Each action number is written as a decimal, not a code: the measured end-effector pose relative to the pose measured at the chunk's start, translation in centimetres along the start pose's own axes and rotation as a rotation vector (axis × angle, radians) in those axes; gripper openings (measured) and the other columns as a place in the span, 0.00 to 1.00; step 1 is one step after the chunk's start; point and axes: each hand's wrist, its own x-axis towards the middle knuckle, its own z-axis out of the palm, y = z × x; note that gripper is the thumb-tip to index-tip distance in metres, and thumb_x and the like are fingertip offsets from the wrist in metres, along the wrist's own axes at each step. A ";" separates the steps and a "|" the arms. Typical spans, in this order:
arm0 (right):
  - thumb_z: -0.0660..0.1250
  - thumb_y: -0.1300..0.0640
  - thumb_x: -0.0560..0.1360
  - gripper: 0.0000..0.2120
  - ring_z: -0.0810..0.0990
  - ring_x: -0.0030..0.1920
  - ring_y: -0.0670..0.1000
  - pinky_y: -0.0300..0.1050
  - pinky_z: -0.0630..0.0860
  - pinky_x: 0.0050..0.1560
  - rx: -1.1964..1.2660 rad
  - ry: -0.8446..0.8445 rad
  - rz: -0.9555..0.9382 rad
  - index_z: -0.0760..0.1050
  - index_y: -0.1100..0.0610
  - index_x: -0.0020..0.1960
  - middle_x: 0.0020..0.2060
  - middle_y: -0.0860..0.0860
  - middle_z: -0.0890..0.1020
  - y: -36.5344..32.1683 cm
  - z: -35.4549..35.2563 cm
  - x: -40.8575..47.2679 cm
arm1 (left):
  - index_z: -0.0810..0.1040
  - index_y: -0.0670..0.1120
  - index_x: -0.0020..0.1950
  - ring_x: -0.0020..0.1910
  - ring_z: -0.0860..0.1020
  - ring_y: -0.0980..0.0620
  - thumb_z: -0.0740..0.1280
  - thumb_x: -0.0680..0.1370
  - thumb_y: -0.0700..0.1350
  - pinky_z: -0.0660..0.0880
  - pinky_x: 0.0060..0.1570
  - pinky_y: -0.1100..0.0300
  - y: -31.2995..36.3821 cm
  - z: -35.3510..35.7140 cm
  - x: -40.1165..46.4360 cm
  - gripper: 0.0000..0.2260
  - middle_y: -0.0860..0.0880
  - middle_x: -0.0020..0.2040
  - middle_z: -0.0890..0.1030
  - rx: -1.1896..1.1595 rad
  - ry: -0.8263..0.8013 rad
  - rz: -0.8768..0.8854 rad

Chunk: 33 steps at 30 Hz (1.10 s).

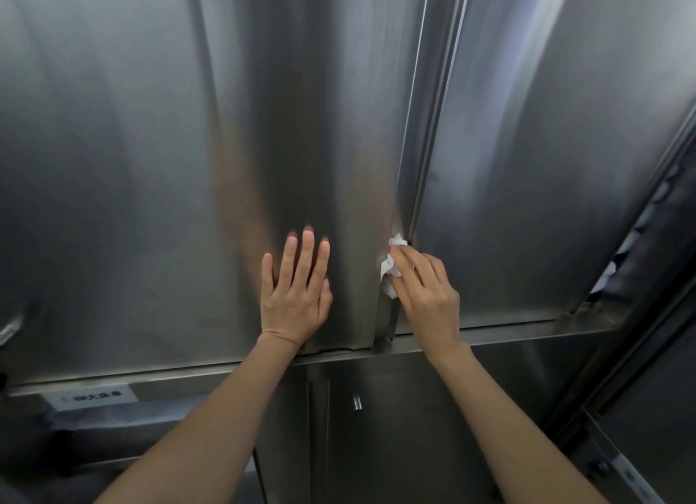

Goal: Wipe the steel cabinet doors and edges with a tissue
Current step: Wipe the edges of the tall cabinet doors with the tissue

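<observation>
Biggest thing here is the left cabinet door (150,164), a big brushed steel panel filling most of the view, with the right door (546,145) next to it and a vertical edge strip (422,145) running between the two. Below them there's a steel ledge (489,339), and under that a lower cabinet with a small handle (356,402).

The left hand (295,296) lies flat on the left door, fingers straight and a bit spread, probably to brace the door so it doesn't flex or swing while the edge gets rubbed. The right hand (425,292) pinches a crumpled white tissue (389,266) and pushes it into the seam low on that edge strip, just above the ledge. I'd guess it's working the edge, doors mostly left.
</observation>
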 end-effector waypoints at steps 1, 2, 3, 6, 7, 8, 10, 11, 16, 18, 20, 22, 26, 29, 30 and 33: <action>0.74 0.63 0.74 0.19 0.82 0.49 0.55 0.44 0.83 0.44 0.012 0.004 -0.006 0.79 0.63 0.64 0.56 0.57 0.83 0.1 -0.1 0.2 | 0.50 0.45 0.82 0.80 0.46 0.44 0.54 0.81 0.49 0.43 0.77 0.44 0.0 0.0 0.0 0.30 0.44 0.82 0.46 0.001 -0.001 0.000; 0.75 0.63 0.72 0.19 0.82 0.48 0.54 0.43 0.83 0.41 0.019 0.007 -0.013 0.79 0.63 0.63 0.55 0.57 0.83 0.2 -0.2 0.4 | 0.50 0.45 0.82 0.80 0.47 0.44 0.54 0.81 0.49 0.43 0.77 0.44 0.0 0.0 -0.1 0.30 0.44 0.82 0.46 0.001 0.000 0.000; 0.76 0.63 0.72 0.19 0.82 0.46 0.53 0.43 0.83 0.39 0.026 0.007 -0.019 0.80 0.63 0.62 0.53 0.56 0.83 0.3 -0.3 0.5 | 0.50 0.45 0.82 0.80 0.47 0.44 0.53 0.81 0.49 0.43 0.77 0.44 -0.1 0.0 -0.1 0.29 0.44 0.82 0.46 0.001 0.001 0.001; 0.74 0.60 0.73 0.14 0.82 0.44 0.51 0.42 0.82 0.35 0.074 0.014 0.012 0.82 0.62 0.58 0.50 0.54 0.84 0.2 -0.6 0.7 | 0.50 0.45 0.82 0.80 0.47 0.44 0.54 0.81 0.49 0.43 0.77 0.44 -0.1 0.1 0.0 0.30 0.44 0.82 0.46 -0.002 0.001 0.001; 0.73 0.59 0.74 0.12 0.82 0.43 0.50 0.42 0.81 0.34 0.085 0.021 0.038 0.82 0.61 0.56 0.49 0.53 0.84 0.1 -0.9 0.8 | 0.50 0.45 0.82 0.80 0.47 0.44 0.54 0.81 0.49 0.44 0.77 0.44 -0.1 0.0 0.0 0.30 0.44 0.82 0.46 -0.002 0.001 -0.001; 0.72 0.58 0.73 0.11 0.82 0.42 0.50 0.42 0.80 0.31 0.092 0.026 0.069 0.83 0.60 0.55 0.47 0.52 0.84 -0.1 -1.1 0.7 | 0.50 0.45 0.82 0.80 0.47 0.44 0.54 0.81 0.49 0.44 0.77 0.44 -0.1 0.0 0.0 0.30 0.44 0.82 0.46 -0.002 -0.001 -0.001; 0.74 0.56 0.72 0.13 0.82 0.41 0.49 0.42 0.79 0.29 0.126 0.021 0.151 0.82 0.58 0.55 0.46 0.50 0.84 -0.7 -1.7 0.3 | 0.50 0.45 0.82 0.80 0.47 0.44 0.54 0.81 0.50 0.44 0.77 0.43 -0.1 -0.1 0.0 0.30 0.44 0.82 0.46 0.004 -0.012 0.003; 0.73 0.54 0.72 0.13 0.83 0.41 0.49 0.41 0.79 0.29 0.156 0.008 0.202 0.82 0.57 0.55 0.46 0.50 0.84 -1.0 -2.1 0.0 | 0.50 0.45 0.82 0.80 0.47 0.44 0.54 0.81 0.50 0.44 0.77 0.43 -0.1 -0.2 0.1 0.30 0.44 0.82 0.46 0.010 -0.019 0.003; 0.74 0.54 0.73 0.14 0.84 0.47 0.48 0.43 0.82 0.35 0.362 -0.042 0.459 0.82 0.57 0.58 0.50 0.49 0.84 -2.1 -4.0 -1.8 | 0.51 0.45 0.82 0.80 0.46 0.45 0.58 0.80 0.47 0.44 0.77 0.43 0.3 -1.8 0.7 0.31 0.45 0.82 0.46 -0.044 -0.120 -0.040; 0.77 0.60 0.72 0.15 0.83 0.49 0.49 0.42 0.83 0.40 0.459 -0.043 0.543 0.82 0.59 0.57 0.51 0.49 0.83 -2.1 -5.2 -1.9 | 0.54 0.43 0.81 0.80 0.48 0.43 0.60 0.79 0.44 0.46 0.77 0.42 1.0 -3.3 1.2 0.31 0.43 0.82 0.48 -0.119 -0.178 -0.091; 0.77 0.62 0.71 0.15 0.83 0.50 0.48 0.36 0.82 0.43 0.522 -0.014 0.600 0.82 0.60 0.57 0.51 0.46 0.81 -1.8 -6.4 -1.4 | 0.59 0.41 0.79 0.80 0.51 0.41 0.60 0.78 0.41 0.50 0.77 0.41 1.9 -4.8 1.6 0.29 0.40 0.80 0.54 -0.191 -0.206 -0.148; 0.77 0.64 0.71 0.16 0.82 0.49 0.44 0.35 0.81 0.44 0.561 0.039 0.644 0.82 0.60 0.57 0.51 0.46 0.82 -0.8 -7.8 -0.3 | 0.63 0.39 0.78 0.79 0.55 0.40 0.58 0.77 0.40 0.53 0.76 0.40 3.0 -6.1 2.4 0.27 0.39 0.79 0.58 -0.250 -0.210 -0.174; 0.77 0.66 0.70 0.17 0.83 0.49 0.43 0.34 0.80 0.45 0.595 0.133 0.676 0.82 0.59 0.58 0.50 0.46 0.83 2.8 -10.3 2.5 | 0.67 0.38 0.75 0.78 0.59 0.39 0.56 0.77 0.40 0.54 0.76 0.40 5.3 -7.6 5.8 0.25 0.38 0.77 0.63 -0.306 -0.185 -0.132; 0.77 0.65 0.70 0.17 0.84 0.47 0.48 0.45 0.83 0.45 0.545 0.191 0.654 0.82 0.58 0.57 0.49 0.44 0.82 6.2 -12.0 4.2 | 0.70 0.38 0.74 0.77 0.61 0.39 0.55 0.77 0.41 0.56 0.76 0.41 7.7 -8.2 10.5 0.24 0.38 0.76 0.65 -0.357 -0.136 -0.079; 0.77 0.65 0.70 0.17 0.84 0.47 0.48 0.47 0.83 0.45 0.516 0.208 0.649 0.82 0.57 0.57 0.49 0.44 0.82 7.5 -12.5 4.8 | 0.70 0.37 0.73 0.76 0.62 0.39 0.55 0.77 0.41 0.57 0.75 0.40 8.5 -8.3 12.2 0.24 0.38 0.76 0.66 -0.363 -0.121 -0.063; 0.78 0.62 0.68 0.20 0.83 0.46 0.49 0.52 0.83 0.44 0.409 0.261 0.633 0.82 0.53 0.59 0.48 0.37 0.79 11.5 -14.0 6.2 | 0.71 0.38 0.72 0.75 0.64 0.38 0.55 0.77 0.41 0.59 0.74 0.39 11.6 -7.9 17.0 0.24 0.38 0.75 0.68 -0.372 -0.071 -0.039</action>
